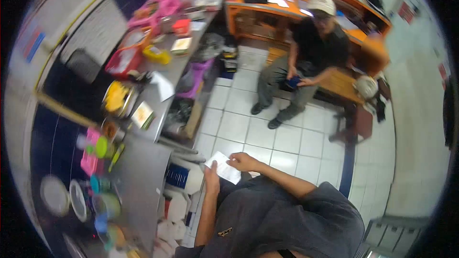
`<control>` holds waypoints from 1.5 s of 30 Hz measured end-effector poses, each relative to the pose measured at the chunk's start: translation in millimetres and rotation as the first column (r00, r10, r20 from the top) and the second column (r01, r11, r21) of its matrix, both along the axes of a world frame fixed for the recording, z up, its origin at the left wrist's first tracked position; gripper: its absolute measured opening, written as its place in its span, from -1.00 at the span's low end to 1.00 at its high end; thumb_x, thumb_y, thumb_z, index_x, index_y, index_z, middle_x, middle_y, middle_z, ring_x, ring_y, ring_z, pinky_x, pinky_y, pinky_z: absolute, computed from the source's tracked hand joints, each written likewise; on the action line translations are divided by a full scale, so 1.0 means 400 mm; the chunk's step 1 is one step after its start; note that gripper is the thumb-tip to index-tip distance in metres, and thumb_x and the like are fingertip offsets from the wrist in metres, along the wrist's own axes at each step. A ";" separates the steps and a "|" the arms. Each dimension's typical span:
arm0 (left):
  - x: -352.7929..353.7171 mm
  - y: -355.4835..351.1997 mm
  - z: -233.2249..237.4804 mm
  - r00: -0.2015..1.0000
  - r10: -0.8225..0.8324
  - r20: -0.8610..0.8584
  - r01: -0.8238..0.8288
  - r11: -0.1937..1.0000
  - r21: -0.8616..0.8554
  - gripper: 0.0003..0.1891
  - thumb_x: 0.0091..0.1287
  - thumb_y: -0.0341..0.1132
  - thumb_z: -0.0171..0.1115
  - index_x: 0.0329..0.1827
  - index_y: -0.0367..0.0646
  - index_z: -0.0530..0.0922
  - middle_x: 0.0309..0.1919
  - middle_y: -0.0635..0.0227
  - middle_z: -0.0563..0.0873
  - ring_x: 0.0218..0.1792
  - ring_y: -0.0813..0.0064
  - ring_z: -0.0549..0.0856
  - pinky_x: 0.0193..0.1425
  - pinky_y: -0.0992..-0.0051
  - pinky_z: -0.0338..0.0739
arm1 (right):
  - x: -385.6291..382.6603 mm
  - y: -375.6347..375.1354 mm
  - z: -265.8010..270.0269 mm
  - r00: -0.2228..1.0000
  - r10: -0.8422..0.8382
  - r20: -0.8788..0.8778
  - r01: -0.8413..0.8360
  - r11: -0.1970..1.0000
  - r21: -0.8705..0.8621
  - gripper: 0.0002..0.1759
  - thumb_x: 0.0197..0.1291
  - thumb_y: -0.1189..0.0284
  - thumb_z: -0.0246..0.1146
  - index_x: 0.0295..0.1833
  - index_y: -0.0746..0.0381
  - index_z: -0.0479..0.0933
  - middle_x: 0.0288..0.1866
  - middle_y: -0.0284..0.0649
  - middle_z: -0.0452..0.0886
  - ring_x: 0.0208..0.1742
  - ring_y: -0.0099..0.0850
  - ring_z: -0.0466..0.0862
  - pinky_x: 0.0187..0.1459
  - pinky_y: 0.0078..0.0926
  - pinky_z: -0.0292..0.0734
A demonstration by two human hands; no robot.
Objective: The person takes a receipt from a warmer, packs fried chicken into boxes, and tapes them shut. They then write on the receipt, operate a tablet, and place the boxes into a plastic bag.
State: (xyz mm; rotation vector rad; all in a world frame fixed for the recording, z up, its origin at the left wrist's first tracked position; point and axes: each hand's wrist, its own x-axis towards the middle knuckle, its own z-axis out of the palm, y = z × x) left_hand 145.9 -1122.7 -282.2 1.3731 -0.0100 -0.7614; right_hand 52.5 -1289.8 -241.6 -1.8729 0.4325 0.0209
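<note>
Steel counter [138,177] stood left of the paper sheet [226,171], pinched under the thumb of the left hand [211,178]; right hand [245,161] had fingers narrowed at its upper edge, grip unclear. Judged risk: crease or tear, from uneven pull. Counter's corner lay near the left hand; open floor tiles [260,137] extended ahead toward the seated person [319,45].

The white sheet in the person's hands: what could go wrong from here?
The white sheet looks thin and seems held mainly near one edge by the left hand, so it might bend or slip, perhaps to the tiled floor.

Another loose paper lies at the edge of the metal counter; a passing arm could knock it off.
</note>
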 end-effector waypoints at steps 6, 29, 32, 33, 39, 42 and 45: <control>0.250 -0.209 0.054 0.995 -0.057 -0.083 0.045 0.990 -0.133 -0.72 0.50 -0.32 0.06 0.14 -0.33 0.46 -0.04 0.24 0.67 -0.09 0.46 0.68 -0.02 0.46 0.55 | 0.222 -0.153 -0.018 0.996 -0.080 0.039 0.082 0.996 -0.043 -0.63 0.32 0.14 0.22 -0.21 0.28 0.57 -0.55 -0.18 0.54 -0.50 -0.39 0.53 -0.41 -0.33 0.42; 1.172 -0.614 0.096 0.989 0.144 -0.019 -0.138 0.974 0.180 -0.53 0.46 -0.28 0.13 0.33 -0.36 0.36 0.13 0.12 0.62 0.13 0.36 0.59 0.25 0.40 0.43 | 1.503 -0.697 -0.104 0.980 0.093 0.177 -0.023 0.932 -0.361 -0.72 0.29 0.41 0.12 0.02 0.30 0.58 0.00 0.03 0.66 -0.01 0.00 0.66 0.05 -0.12 0.55; 1.206 -0.648 0.064 0.985 0.174 0.007 -0.174 0.980 0.094 -0.55 0.46 -0.37 0.10 0.37 -0.32 0.34 0.15 0.21 0.62 0.17 0.37 0.58 0.29 0.39 0.42 | 1.565 -0.746 -0.048 0.976 0.161 0.144 -0.116 0.953 -0.279 -0.69 0.24 0.51 0.18 0.08 0.36 0.55 -0.02 0.09 0.66 -0.06 -0.04 0.69 -0.05 -0.25 0.60; 1.211 -0.665 0.070 0.971 0.240 0.005 -0.240 0.966 0.094 -0.55 0.46 -0.37 0.10 0.37 -0.32 0.34 0.15 0.21 0.62 0.17 0.37 0.58 0.29 0.39 0.42 | 1.576 -0.759 -0.068 0.942 0.198 0.272 -0.093 0.930 -0.355 -0.69 0.25 0.47 0.20 0.07 0.39 0.55 -0.06 0.12 0.66 -0.08 -0.06 0.70 -0.10 -0.23 0.60; 1.240 -0.733 0.051 0.916 0.391 -0.096 -0.380 0.918 0.113 -0.60 0.47 -0.37 0.08 0.33 -0.28 0.41 0.14 0.22 0.63 0.14 0.37 0.61 0.26 0.38 0.45 | 1.671 -0.773 0.042 0.949 0.257 0.185 -0.134 0.855 -0.500 -0.45 0.19 0.19 0.30 0.07 0.47 0.50 -0.25 0.14 0.66 -0.24 -0.02 0.71 -0.23 -0.18 0.61; 1.254 -0.754 0.030 0.841 0.483 -0.242 -0.491 0.871 0.032 -0.62 0.47 -0.39 0.05 0.30 -0.32 0.39 0.09 0.22 0.64 0.07 0.38 0.63 0.19 0.39 0.50 | 1.733 -0.705 0.111 0.934 0.354 0.049 -0.266 0.780 -0.566 -0.21 0.00 -0.02 0.39 0.06 0.49 0.43 -0.36 0.12 0.66 -0.37 0.08 0.70 -0.30 -0.09 0.63; 1.276 -0.758 0.031 0.732 0.535 -0.422 -0.551 0.829 0.097 -0.61 0.45 -0.32 0.08 0.27 -0.32 0.42 0.01 0.22 0.67 0.00 0.35 0.65 0.13 0.39 0.53 | 1.793 -0.673 0.086 0.888 0.412 -0.202 -0.439 0.635 -0.635 -0.44 -0.06 0.11 0.41 -0.21 0.41 0.48 -0.46 0.07 0.66 -0.40 -0.01 0.72 -0.34 -0.12 0.65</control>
